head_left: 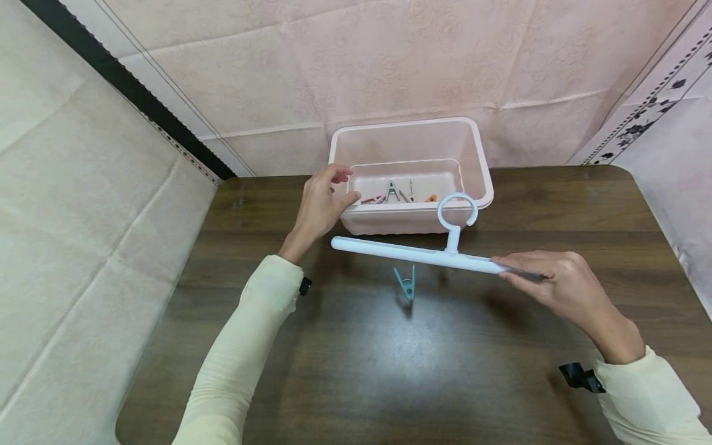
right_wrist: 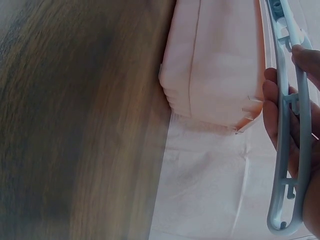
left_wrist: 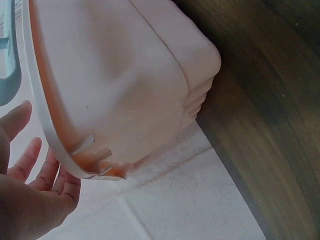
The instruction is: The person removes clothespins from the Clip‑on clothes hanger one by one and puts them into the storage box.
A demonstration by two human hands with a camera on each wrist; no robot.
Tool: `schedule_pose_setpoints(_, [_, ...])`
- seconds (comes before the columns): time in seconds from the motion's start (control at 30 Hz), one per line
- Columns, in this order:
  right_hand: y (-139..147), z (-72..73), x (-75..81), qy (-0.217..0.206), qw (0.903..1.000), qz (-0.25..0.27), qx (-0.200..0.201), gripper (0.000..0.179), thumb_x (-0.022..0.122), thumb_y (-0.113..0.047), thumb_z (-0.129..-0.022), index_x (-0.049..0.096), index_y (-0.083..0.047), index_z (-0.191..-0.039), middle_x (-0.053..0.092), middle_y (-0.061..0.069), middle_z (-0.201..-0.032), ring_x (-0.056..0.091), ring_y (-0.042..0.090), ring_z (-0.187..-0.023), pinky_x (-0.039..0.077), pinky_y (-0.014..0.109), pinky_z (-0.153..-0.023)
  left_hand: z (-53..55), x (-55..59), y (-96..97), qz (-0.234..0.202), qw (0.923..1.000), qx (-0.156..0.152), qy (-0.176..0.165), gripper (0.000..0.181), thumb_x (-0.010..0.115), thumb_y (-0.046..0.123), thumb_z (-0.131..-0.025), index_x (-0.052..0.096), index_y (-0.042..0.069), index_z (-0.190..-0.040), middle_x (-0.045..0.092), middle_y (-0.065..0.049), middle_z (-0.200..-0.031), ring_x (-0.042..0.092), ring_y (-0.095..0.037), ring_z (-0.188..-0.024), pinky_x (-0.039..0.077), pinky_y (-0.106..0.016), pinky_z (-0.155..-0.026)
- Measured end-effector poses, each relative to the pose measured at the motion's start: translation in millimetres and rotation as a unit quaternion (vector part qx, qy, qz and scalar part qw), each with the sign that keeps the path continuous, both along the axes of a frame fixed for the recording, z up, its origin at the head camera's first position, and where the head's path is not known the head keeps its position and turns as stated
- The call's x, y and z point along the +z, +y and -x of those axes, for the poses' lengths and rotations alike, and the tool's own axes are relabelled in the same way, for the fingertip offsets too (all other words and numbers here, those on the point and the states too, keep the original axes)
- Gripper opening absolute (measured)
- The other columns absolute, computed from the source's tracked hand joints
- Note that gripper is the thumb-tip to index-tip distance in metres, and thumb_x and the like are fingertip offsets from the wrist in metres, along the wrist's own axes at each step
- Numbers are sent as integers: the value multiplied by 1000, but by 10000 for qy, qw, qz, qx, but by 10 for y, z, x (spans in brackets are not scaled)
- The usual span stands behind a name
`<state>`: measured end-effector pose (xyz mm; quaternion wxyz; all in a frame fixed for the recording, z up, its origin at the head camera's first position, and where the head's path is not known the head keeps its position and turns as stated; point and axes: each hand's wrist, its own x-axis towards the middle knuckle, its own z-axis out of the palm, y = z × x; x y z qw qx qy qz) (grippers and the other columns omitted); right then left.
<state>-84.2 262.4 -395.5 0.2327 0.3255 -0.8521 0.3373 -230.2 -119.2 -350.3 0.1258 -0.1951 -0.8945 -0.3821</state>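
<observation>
My right hand (head_left: 562, 284) grips one end of a pale blue plastic hanger (head_left: 400, 252), which is held level over the table with its round hook upward. In the right wrist view, thumb and fingers pinch the hanger's frame (right_wrist: 282, 165). My left hand (head_left: 325, 201) is at the left front corner of a pale pink bin (head_left: 411, 219), fingers loosely bent beside its rim. The left wrist view shows those fingertips right at the rim (left_wrist: 47, 117). A teal clothespin (head_left: 408, 287) is just below the hanger in the head view.
Inside the bin lie several small clothespins (head_left: 392, 190), one of them orange (head_left: 431, 198). The bin stands at the back edge of a dark wooden table (head_left: 356, 371). Pale patterned cloth (head_left: 400, 62) hangs behind, with more cloth at both sides.
</observation>
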Motion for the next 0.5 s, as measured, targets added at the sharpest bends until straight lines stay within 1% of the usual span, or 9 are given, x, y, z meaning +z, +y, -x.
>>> schedule_pose_setpoints(0.1, [-8, -11, 20, -118, 9999, -25, -10, 38, 63, -46, -98, 81, -14, -104, 75, 0, -100, 67, 0, -95, 47, 11, -76, -8, 5, -2, -18, 10000, -22, -45, 40, 83, 5, -82, 66, -2, -117, 68, -15, -106, 59, -26, -102, 48, -36, -86])
schedule_pose_setpoints(0.17, [-9, -16, 30, -171, 9998, -51, -12, 30, 68, -39, -96, 81, -14, -105, 75, 0, -101, 66, -1, -96, 47, 11, -75, -19, 15, -2, -30, 10000, -36, -25, 40, 84, 5, -82, 66, -2, -117, 67, -15, -107, 59, -26, -102, 48, -35, -86])
schedule_pose_setpoints(0.23, [-7, -17, 35, -185, 9998, -79, -10, 26, 71, -35, -95, 81, -14, -105, 75, 1, -101, 66, -1, -96, 47, 11, -76, -40, 35, 3, -56, 10000, -69, 15, 41, 84, 6, -81, 66, -1, -118, 67, -14, -109, 59, -26, -103, 49, -35, -86])
schedule_pose_setpoints(0.3, [-8, -14, 34, -183, 9998, -82, -25, 27, 70, -36, -95, 81, -14, -105, 75, 1, -100, 65, -3, -97, 47, 11, -75, -77, 63, 10, -121, 9998, -116, 53, 43, 85, 6, -81, 66, -1, -118, 67, -14, -111, 59, -25, -104, 49, -34, -86])
schedule_pose_setpoints(0.37, [-17, -2, 19, -103, 9999, -37, -19, 33, 66, -42, -97, 81, -13, -104, 76, 2, -99, 65, -3, -96, 47, 11, -74, -131, 96, 13, -192, 9996, -170, 113, 44, 85, 6, -80, 65, -1, -119, 66, -13, -112, 59, -24, -105, 50, -34, -86])
schedule_pose_setpoints(0.47, [-33, 21, -7, 73, 10000, 48, -21, 44, 59, -50, -99, 82, -13, -101, 76, 3, -97, 67, -1, -94, 46, 11, -72, -234, 146, 26, -330, 9989, -266, 192, 47, 85, 6, -80, 64, -2, -121, 64, -13, -113, 58, -23, -105, 50, -35, -85])
schedule_pose_setpoints(0.5, [-38, 29, -16, 149, 9999, 72, -13, 45, 58, -50, -99, 82, -12, -100, 76, 3, -96, 67, 0, -93, 46, 11, -71, -271, 161, 32, -374, 9986, -297, 212, 47, 85, 5, -80, 64, -2, -121, 64, -12, -114, 57, -23, -105, 50, -35, -86])
